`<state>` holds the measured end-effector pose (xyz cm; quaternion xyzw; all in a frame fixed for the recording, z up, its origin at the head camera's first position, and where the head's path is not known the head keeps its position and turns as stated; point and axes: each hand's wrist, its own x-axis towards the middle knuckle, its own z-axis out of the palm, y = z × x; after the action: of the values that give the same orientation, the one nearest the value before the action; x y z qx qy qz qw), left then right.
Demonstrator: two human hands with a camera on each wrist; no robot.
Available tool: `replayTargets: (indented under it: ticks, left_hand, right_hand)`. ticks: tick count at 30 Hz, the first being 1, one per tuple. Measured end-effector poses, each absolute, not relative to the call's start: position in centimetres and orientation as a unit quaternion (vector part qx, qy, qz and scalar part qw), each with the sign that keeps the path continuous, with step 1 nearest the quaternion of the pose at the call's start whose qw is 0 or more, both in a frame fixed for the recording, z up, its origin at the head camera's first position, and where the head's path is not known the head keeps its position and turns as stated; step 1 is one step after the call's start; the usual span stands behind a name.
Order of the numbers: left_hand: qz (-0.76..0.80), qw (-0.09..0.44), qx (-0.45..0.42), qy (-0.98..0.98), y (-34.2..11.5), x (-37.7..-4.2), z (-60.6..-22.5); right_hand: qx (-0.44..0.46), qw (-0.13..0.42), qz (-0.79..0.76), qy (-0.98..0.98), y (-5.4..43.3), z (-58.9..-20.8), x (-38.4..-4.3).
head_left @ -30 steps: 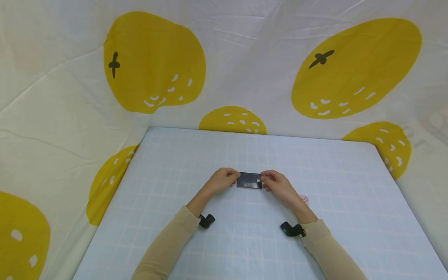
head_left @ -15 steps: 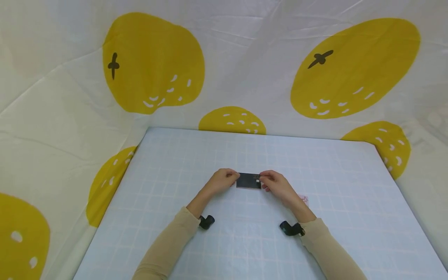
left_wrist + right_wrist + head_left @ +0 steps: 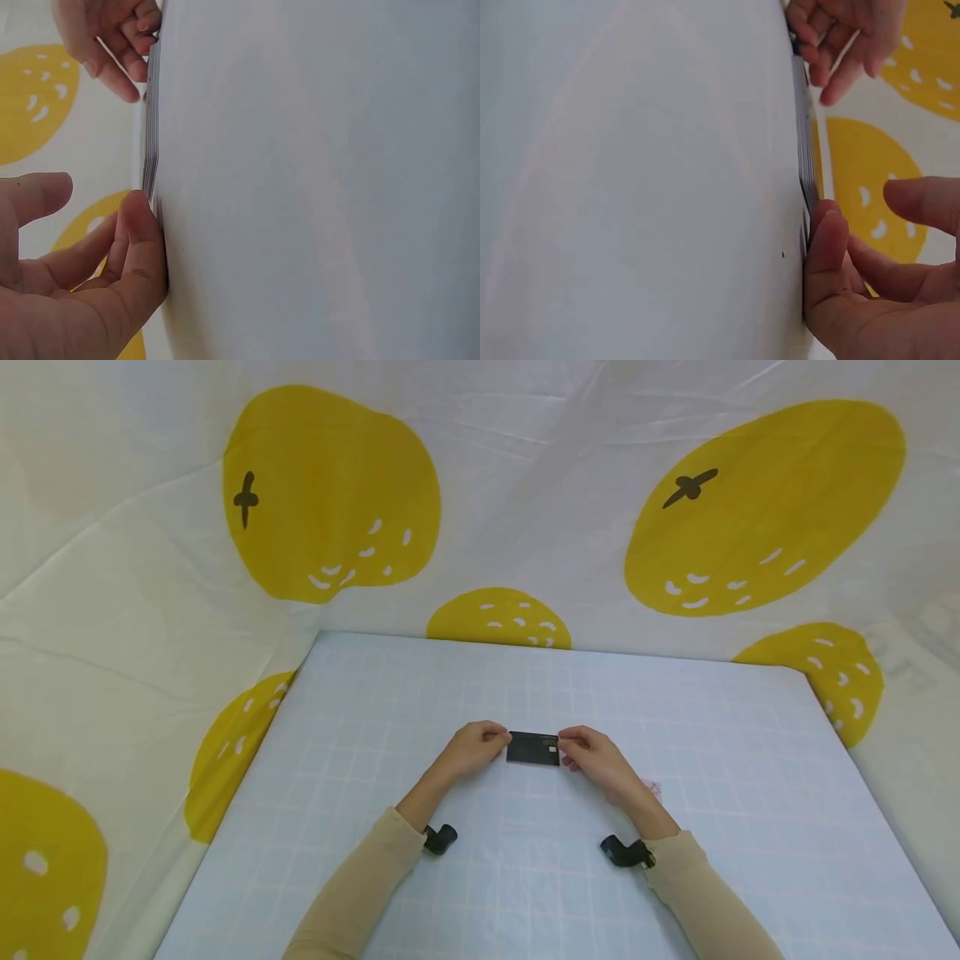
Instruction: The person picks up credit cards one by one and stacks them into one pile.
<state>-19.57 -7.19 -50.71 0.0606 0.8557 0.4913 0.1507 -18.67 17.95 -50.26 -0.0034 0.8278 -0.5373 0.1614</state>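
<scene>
A stack of cards (image 3: 532, 749) lies on the table; its top card is black with "VIP" lettering and a small white square. Several layered edges of the card stack (image 3: 152, 112) show side-on in the left wrist view. My left hand (image 3: 474, 747) holds the stack's left end, thumb and fingertips together at its corner. At the opposite end my right hand (image 3: 596, 755) does the same with its thumb and fingertips. One finger of each hand stays raised off the stack in the wrist views.
The table (image 3: 375, 693) has a pale blue cover with a faint grid. Partly hidden behind the right forearm lies a small flat piece with a pinkish-red pattern (image 3: 656, 789). White curtain (image 3: 525, 510) with yellow fruit prints rises along the back and sides.
The left fingertips have shifted slightly left at the top card's corner, and the glare on that card has faded. The right hand has hardly moved.
</scene>
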Motion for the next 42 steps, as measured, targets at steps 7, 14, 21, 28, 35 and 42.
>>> replayTargets:
  ticks: [7,14,21,28,35,42]
  left_hand:
    - [0.507,0.135,0.044,0.85,-7.2,-18.7,-50.2]
    - [0.54,0.13,0.051,0.83,-6.9,-16.8,-50.0]
    - [0.557,0.127,0.074,0.818,-6.4,-15.6,-49.9]
    - [0.563,0.137,0.085,0.811,-5.7,-15.2,-50.1]
    - [0.565,0.158,0.1,0.803,-3.5,-15.1,-50.3]
    - [0.559,0.161,0.131,0.803,0.1,-15.7,-50.9]
  right_hand:
    - [-0.004,0.164,-0.54,0.825,18.5,-49.5,-18.1]
    - [-0.023,0.133,-0.528,0.839,19.5,-49.1,-17.0]
    - [-0.034,0.121,-0.52,0.845,20.5,-49.2,-15.8]
    - [-0.03,0.13,-0.519,0.844,21.2,-48.9,-14.9]
    - [-0.008,0.13,-0.534,0.835,22.5,-48.9,-14.1]
    - [-0.009,0.118,-0.546,0.829,24.7,-49.0,-13.4]
